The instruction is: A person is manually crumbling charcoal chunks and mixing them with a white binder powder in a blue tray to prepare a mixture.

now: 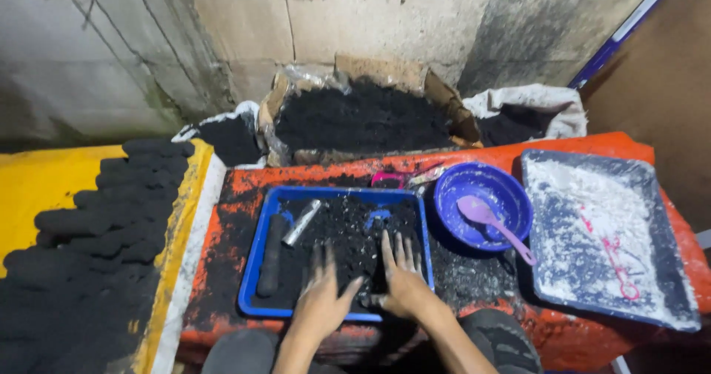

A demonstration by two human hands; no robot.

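Two hands lie flat in the blue tray [255, 259], fingers spread and pressed palm-down into the black powder [348, 233] that fills it. The left hand [322, 292] has its fingers [318, 259] fanned apart on the mix, and the right hand [404, 281] sits just beside it, fingers [396, 248] likewise apart; the thumbs nearly meet. Neither hand grips anything, and both are blackened.

In the tray's left part lie a dark cylinder [272, 255] and a metal tube [301, 222], the tube tilted against the powder. A small blue piece [378, 216] shows near the far rim. The tray rests on an orange surface [229, 196] smeared with black dust.

To the right stands a blue bowl [511, 196] with a purple spoon [492, 226] whose handle juts over the rim. Beyond it is a dark tray [659, 285] dusted with white powder. Behind, a box [363, 118] holds a heap of more black powder. On the left, rows of black pressed rolls [104, 218] lie on a yellow sheet [44, 178].

The risks, as I judge them: powder pushed hard toward the near rim could spill over the edge onto the knees, since the tray sits close to the surface's edge. A sweep to the right could knock the spoon handle and tip the bowl. Black dust carried on the fingers could foul the white powder.
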